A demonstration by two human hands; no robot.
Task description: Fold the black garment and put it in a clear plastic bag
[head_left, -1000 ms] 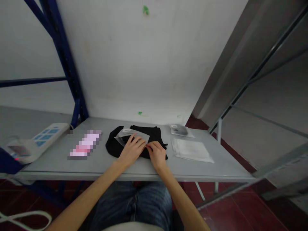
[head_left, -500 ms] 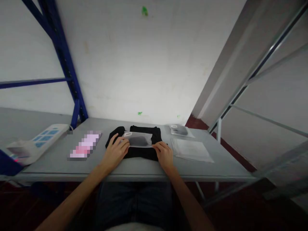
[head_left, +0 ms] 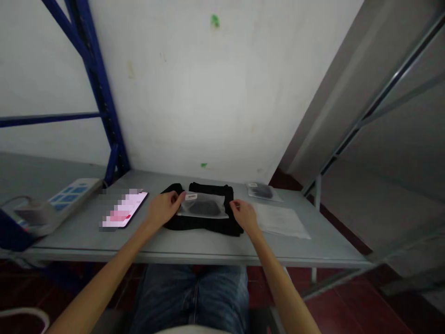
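Observation:
A clear plastic bag [head_left: 203, 206] with something dark inside lies on top of a folded black garment [head_left: 205, 223] on the grey table [head_left: 194, 243]. My left hand [head_left: 163, 207] pinches the bag's left edge, fingers closed. At the bag's right edge my right hand [head_left: 243, 215] touches it with fingers curled; I cannot see whether it grips it.
A phone [head_left: 123, 215] with a lit screen lies left of the garment. A white power strip [head_left: 66, 198] sits at the far left. Right of the garment lie a stack of flat clear bags [head_left: 280, 221] and a small filled bag [head_left: 262, 190]. A blue rack post [head_left: 100, 93] stands behind.
The bag has been straightened and laid flat on the garment. My hands have moved apart from the middle to the bag's two ends.

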